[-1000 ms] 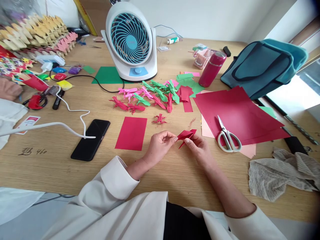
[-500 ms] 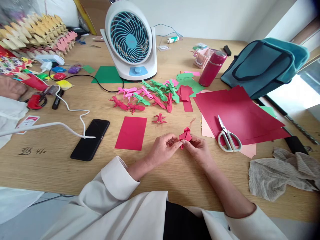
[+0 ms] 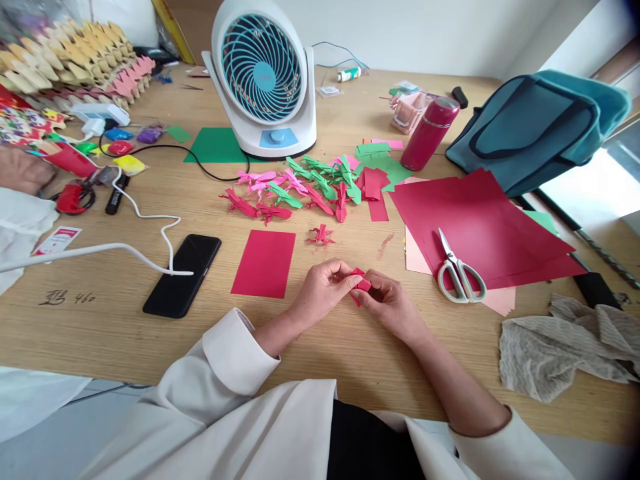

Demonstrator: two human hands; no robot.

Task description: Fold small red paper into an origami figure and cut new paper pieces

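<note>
Between the fingertips of my left hand (image 3: 325, 293) and my right hand (image 3: 393, 308) is a small folded red paper (image 3: 361, 283), pinched from both sides and partly covered by the fingers. Just beyond my hands a small red folded figure (image 3: 321, 235) lies on the wooden table (image 3: 300, 367). To its left is a flat red rectangular sheet (image 3: 264, 264). Further back, several folded figures in pink, green and red (image 3: 320, 183) form a loose pile, beside small red paper pieces (image 3: 373, 184).
White-handled scissors (image 3: 460, 273) rest at the right on large red sheets (image 3: 485, 233). A phone (image 3: 183, 275) and white cable lie left. Behind stand a fan (image 3: 265, 80), a red bottle (image 3: 430, 133) and a teal bag (image 3: 535, 127). A crumpled cloth (image 3: 560, 347) lies right.
The folded red paper has turned and moved slightly left between my fingers, now more covered by them. My right hand has shifted a little left. The view has shifted slightly.
</note>
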